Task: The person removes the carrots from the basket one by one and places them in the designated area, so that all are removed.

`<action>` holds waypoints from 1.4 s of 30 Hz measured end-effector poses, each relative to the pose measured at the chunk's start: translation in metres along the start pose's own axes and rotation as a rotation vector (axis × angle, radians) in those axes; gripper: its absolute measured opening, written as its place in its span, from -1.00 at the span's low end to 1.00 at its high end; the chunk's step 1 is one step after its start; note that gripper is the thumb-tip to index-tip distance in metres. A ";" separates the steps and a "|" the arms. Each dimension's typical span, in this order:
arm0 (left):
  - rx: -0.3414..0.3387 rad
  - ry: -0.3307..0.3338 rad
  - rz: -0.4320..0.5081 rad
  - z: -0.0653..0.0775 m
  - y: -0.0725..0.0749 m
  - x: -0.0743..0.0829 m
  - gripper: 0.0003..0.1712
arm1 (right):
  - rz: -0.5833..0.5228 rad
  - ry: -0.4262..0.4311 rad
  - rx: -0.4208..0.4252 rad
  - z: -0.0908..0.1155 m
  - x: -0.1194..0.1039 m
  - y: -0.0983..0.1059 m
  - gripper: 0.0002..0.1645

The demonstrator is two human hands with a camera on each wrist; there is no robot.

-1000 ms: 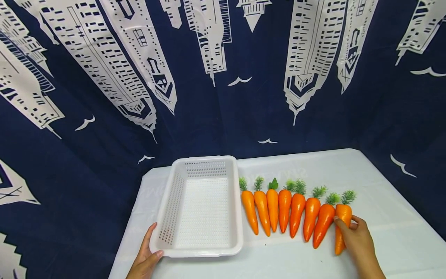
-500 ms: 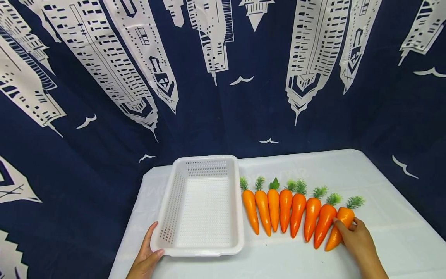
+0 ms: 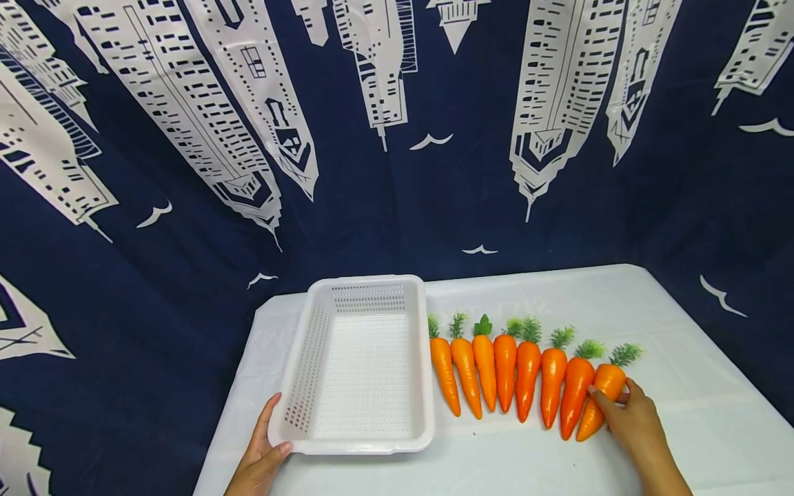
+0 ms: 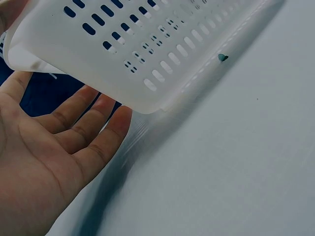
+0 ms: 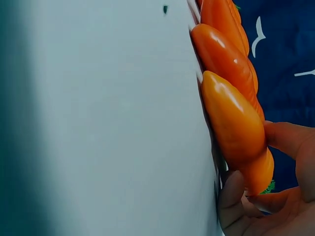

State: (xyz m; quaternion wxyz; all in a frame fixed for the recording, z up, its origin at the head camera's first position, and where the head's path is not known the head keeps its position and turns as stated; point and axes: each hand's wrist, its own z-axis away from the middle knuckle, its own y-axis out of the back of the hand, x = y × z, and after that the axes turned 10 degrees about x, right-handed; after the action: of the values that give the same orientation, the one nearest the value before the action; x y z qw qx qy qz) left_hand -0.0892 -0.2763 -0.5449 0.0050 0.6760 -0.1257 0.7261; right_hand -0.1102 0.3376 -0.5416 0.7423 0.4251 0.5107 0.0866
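My right hand (image 3: 635, 417) holds the rightmost orange carrot (image 3: 602, 399), thumb on its left side and fingers at its right. This carrot has a glossy skin and a feathery green top, and its tip slants toward the lower left. In the right wrist view the carrot (image 5: 234, 120) lies against a redder carrot (image 5: 226, 59), with the thumb and fingers around its thick end. At the left, my left hand (image 3: 257, 451) grips the near left corner of a white plastic basket (image 3: 428, 386). The left wrist view shows fingers (image 4: 78, 118) against the slotted basket wall (image 4: 133, 83).
Several more carrots (image 3: 527, 382) lie side by side in a row right of the basket, green tops pointing away. A white cloth (image 3: 496, 461) covers the table. Behind hangs a dark blue curtain (image 3: 446, 200) with white building prints.
My right hand has swung the rightmost carrot's tip leftward and pushed it against its neighbour. Several carrots in the row have shifted slightly left. The left hand and basket stay put.
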 end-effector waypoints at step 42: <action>0.618 -0.004 -0.486 0.001 -0.027 0.033 -0.34 | -0.136 0.028 0.222 0.009 -0.019 0.004 -0.28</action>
State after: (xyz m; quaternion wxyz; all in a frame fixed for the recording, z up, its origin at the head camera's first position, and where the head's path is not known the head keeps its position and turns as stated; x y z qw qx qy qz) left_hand -0.0867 -0.2560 -0.5082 -0.0271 0.6571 0.2625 0.7061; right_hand -0.1106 0.3244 -0.5250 0.6878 0.4678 0.5549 -0.0149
